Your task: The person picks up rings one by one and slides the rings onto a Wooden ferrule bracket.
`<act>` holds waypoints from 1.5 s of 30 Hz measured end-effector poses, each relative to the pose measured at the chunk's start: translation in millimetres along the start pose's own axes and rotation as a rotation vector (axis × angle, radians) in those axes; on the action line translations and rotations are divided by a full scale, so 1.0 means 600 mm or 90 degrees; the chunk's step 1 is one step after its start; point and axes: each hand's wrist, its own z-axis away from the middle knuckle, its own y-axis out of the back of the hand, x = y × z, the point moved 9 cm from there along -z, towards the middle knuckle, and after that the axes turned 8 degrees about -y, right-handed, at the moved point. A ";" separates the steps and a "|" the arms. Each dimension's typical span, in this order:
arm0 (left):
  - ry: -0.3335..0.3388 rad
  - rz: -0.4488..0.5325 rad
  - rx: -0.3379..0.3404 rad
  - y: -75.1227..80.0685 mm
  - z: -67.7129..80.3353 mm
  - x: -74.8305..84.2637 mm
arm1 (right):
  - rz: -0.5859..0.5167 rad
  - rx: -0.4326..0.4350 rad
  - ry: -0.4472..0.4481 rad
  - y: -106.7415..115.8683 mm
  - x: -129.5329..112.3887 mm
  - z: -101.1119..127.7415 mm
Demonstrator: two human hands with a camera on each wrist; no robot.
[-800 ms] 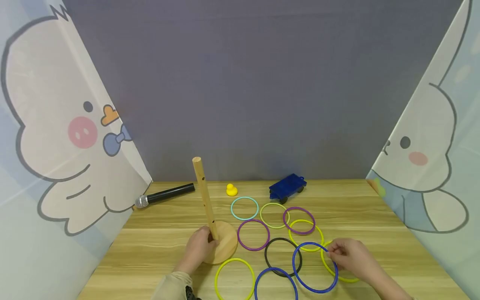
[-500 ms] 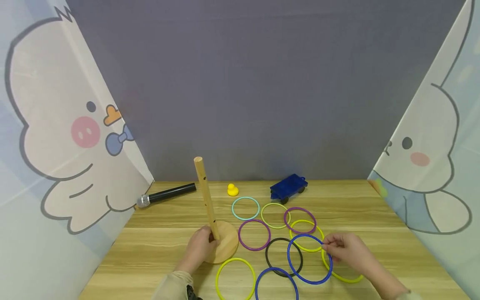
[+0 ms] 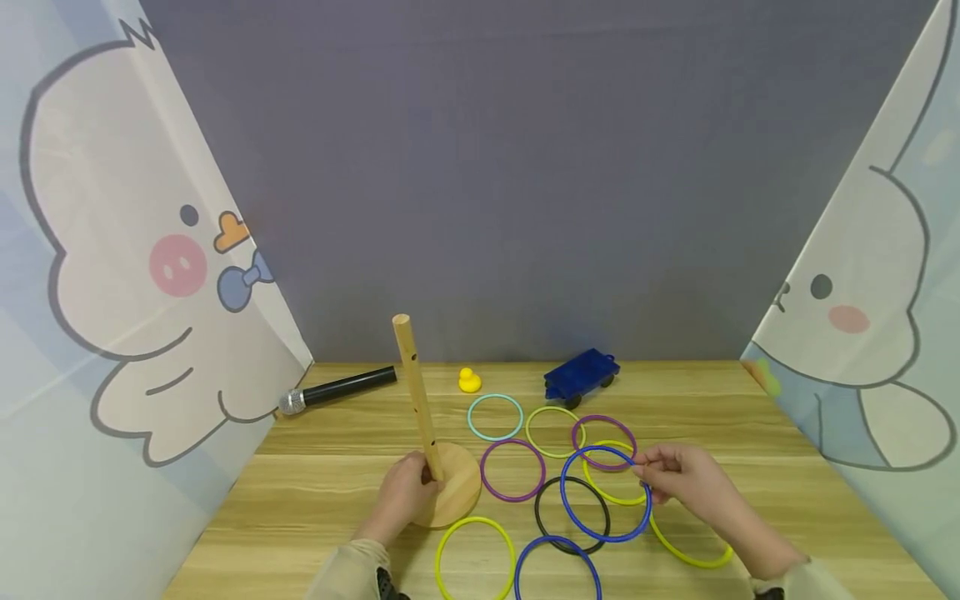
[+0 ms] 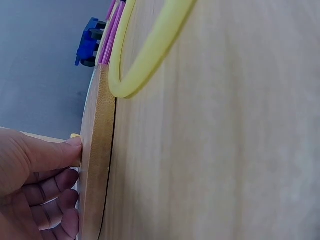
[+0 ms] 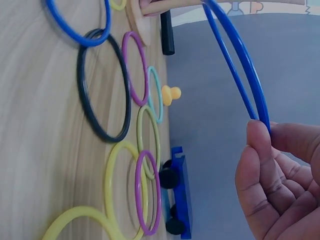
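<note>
My left hand (image 3: 401, 493) grips the foot of a wooden peg stand, its upright post (image 3: 417, 392) rising from a round base (image 3: 461, 496). In the left wrist view the thumb (image 4: 55, 152) lies right at the base, with the other fingers curled below it. My right hand (image 3: 690, 479) pinches a blue ring (image 3: 563, 492) by its right edge, between thumb and fingertips. Tilted and raised over the table, this ring overlaps a black ring (image 3: 537, 517) in the head view. The right wrist view shows it almost edge-on above the hand.
Several more rings lie flat between the hands, among them a purple ring (image 3: 513, 501), a light blue ring (image 3: 495, 439) and a second blue ring (image 3: 557, 538). Along the back are a microphone (image 3: 348, 386), a yellow duck (image 3: 469, 382) and a blue toy wagon (image 3: 581, 372).
The right hand has lifted the blue ring up and leftward, off the yellow ring near it. The left hand keeps its grip on the stand. The head view has shifted slightly.
</note>
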 end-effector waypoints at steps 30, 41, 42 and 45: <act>-0.011 -0.008 0.002 -0.002 0.002 0.011 | -0.094 0.023 -0.013 -0.002 -0.101 -0.039; -0.001 -0.003 -0.011 -0.002 0.000 0.008 | -0.092 0.015 0.007 -0.011 -0.141 -0.048; -0.002 -0.003 -0.011 -0.002 0.000 0.008 | -0.092 0.014 0.007 -0.012 -0.144 -0.049; -0.005 -0.002 -0.009 -0.001 0.000 0.008 | -0.093 0.015 0.004 -0.014 -0.154 -0.052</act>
